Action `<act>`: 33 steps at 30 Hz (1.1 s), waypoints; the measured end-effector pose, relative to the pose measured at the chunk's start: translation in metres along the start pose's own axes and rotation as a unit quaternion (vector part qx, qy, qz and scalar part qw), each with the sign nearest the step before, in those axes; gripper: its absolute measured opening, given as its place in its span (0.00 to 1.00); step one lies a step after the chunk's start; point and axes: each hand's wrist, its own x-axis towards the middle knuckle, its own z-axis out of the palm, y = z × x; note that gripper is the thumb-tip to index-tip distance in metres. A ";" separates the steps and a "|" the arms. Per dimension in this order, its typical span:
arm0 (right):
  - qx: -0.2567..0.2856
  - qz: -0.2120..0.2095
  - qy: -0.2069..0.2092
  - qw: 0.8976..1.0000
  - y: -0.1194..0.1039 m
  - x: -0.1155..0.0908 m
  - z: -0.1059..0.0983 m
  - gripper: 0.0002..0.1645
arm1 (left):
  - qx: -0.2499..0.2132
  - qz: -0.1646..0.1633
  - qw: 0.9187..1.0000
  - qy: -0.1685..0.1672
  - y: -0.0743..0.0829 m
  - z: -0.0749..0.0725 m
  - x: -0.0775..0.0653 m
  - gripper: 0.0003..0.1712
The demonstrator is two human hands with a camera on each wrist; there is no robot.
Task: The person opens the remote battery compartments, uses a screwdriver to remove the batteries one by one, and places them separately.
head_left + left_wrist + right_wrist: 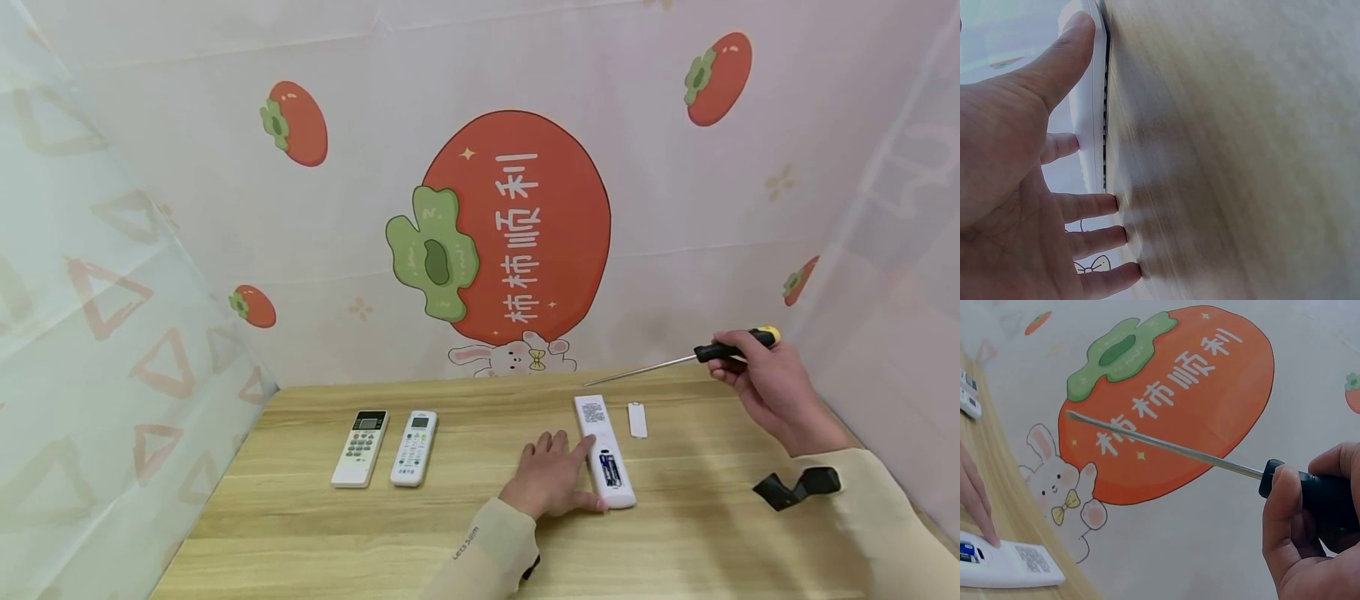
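A white remote control [604, 442] lies face down, its battery compartment uncovered and batteries [611, 469] showing inside. My left hand [551, 479] rests beside it with extended fingers; the thumb touches the near end and the index finger the left edge. In the left wrist view, the other fingertips reach down to the wood. Held up at the right, my right hand [772, 387] grips the black and yellow handle of a screwdriver [678, 362]. Its metal shaft points left, the tip above the remote's far end. The small white battery cover [637, 420] lies right of the remote.
Two more remotes lie face up on the left side of the wooden table [465, 542]: one with a dark top [360, 448] and a slimmer white one [414, 448]. Behind the table stands a backdrop [345, 225] printed with persimmons and a rabbit; side walls flank it.
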 end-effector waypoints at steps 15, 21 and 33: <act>0.083 0.012 -0.050 0.995 -0.002 -0.002 0.004 0.12 | -0.022 -0.005 1.000 -0.004 0.000 -0.003 0.000 0.54; 0.090 0.013 -0.069 0.993 -0.002 -0.004 0.005 0.16 | -0.017 -0.002 1.000 -0.004 0.000 -0.002 0.000 0.54; 0.068 -0.031 -0.146 0.986 0.002 -0.008 0.008 0.26 | -0.016 -0.001 1.000 -0.005 0.001 -0.003 -0.001 0.54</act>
